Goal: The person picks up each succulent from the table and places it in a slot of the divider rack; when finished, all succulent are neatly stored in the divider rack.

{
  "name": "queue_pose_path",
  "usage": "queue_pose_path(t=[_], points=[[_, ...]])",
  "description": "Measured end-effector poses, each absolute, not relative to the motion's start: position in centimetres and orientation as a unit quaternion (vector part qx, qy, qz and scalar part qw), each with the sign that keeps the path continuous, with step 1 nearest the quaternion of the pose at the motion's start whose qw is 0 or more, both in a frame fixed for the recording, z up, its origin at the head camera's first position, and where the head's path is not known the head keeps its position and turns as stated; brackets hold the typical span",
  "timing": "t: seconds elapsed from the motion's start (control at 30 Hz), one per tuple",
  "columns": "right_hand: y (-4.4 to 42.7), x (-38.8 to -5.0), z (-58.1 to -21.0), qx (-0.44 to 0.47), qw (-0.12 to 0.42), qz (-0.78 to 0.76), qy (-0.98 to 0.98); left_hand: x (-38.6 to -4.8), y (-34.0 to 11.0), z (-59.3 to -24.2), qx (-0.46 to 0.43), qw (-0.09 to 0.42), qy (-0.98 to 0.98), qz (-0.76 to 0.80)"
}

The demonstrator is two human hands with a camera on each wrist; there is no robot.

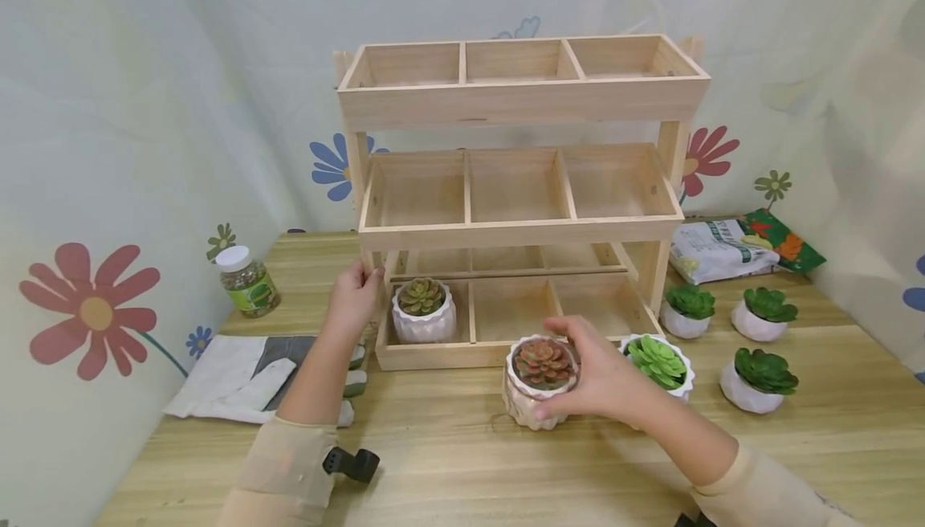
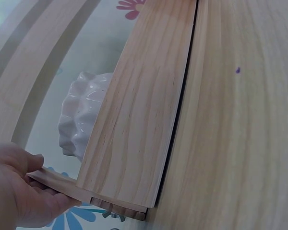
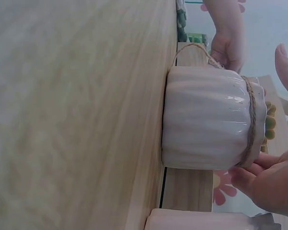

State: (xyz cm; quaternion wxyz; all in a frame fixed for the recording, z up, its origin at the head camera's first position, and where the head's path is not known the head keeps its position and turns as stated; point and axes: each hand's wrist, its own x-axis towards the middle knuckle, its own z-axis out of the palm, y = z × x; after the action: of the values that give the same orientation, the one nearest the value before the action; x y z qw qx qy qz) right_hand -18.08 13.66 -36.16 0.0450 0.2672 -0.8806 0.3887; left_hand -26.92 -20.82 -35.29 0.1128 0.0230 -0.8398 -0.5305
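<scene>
At the left side of a three-tier wooden shelf (image 1: pixel 520 234), my left hand (image 1: pixel 354 290) grips the frame; in the left wrist view its thumb and fingers (image 2: pixel 53 203) hold a wooden edge. My right hand (image 1: pixel 596 366) curves around a white pot with a reddish succulent (image 1: pixel 538 382). In the right wrist view, the fingers (image 3: pixel 264 179) meet this pot's twine-wrapped rim, while the thumb stands apart; the pot (image 3: pixel 206 120) sits on the table. A potted succulent (image 1: pixel 425 314) stands in the bottom tier's left compartment. Beside my right hand is a bright green potted succulent (image 1: pixel 661 366), partly hidden.
Several small green potted plants (image 1: pixel 759 378) stand on the right of the table (image 1: pixel 462 463). Seed or soil bags (image 1: pixel 730 246) lie behind them. White-and-grey gloves (image 1: pixel 238 374) and a white-lidded jar (image 1: pixel 249 282) are on the left. A flowered curtain surrounds the table.
</scene>
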Motion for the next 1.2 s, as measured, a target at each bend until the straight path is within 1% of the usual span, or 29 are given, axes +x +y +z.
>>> queue_pose_path(t=[0.27,0.47,0.87,1.2], points=[[13.7,-18.1,-36.5,0.265,0.022,0.399,-0.878,-26.9,-20.8,-35.3,0.024,0.112,-0.841,-0.529],[13.5,-18.1,-36.7,0.259,0.024,0.387,-0.885,-27.0,-20.8,-35.2,0.023,0.116,-0.841,-0.528],[13.2,-18.1,-37.4,0.240,0.043,0.385,-0.890,-26.9,-20.9,-35.4,0.019,0.107,-0.845,-0.524],[12.9,-18.0,-37.8,0.226,0.030,0.390,-0.892,-27.0,-20.9,-35.5,0.015,0.116,-0.844,-0.523]])
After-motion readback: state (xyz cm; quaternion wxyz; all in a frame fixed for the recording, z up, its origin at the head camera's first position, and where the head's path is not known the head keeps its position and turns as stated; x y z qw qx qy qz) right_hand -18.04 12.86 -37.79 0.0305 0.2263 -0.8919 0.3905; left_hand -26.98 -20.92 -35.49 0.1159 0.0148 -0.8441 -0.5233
